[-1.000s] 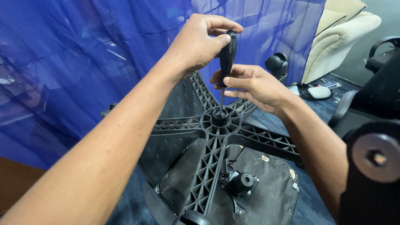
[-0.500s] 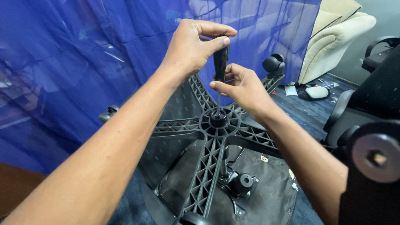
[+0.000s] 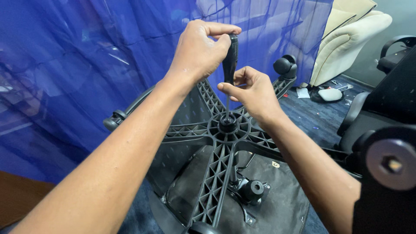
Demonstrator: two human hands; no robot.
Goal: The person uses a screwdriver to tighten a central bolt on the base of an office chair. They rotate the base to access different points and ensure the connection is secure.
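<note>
Your left hand (image 3: pixel 197 50) is wrapped tight round the top of the black screwdriver (image 3: pixel 229 60), which stands upright w/ its shaft down in the hub (image 3: pixel 227 123) of the upturned chair base (image 3: pixel 216 173). Your right hand (image 3: pixel 253 93) pinches the handle's lower end, fingers (image 3: pixel 225 86) closed on it. Base sits over the chair seat (image 3: pixel 281 199); caster (image 3: pixel 284 66) at the far spoke end, blue sheet (image 3: pixel 65 65) behind.

A furniture repair workshop: an upturned office chair base (image 3: pixel 225 138), blue plastic sheeting (image 3: pixel 86 65) at left, a cream armchair (image 3: pixel 351 39) upper right.
</note>
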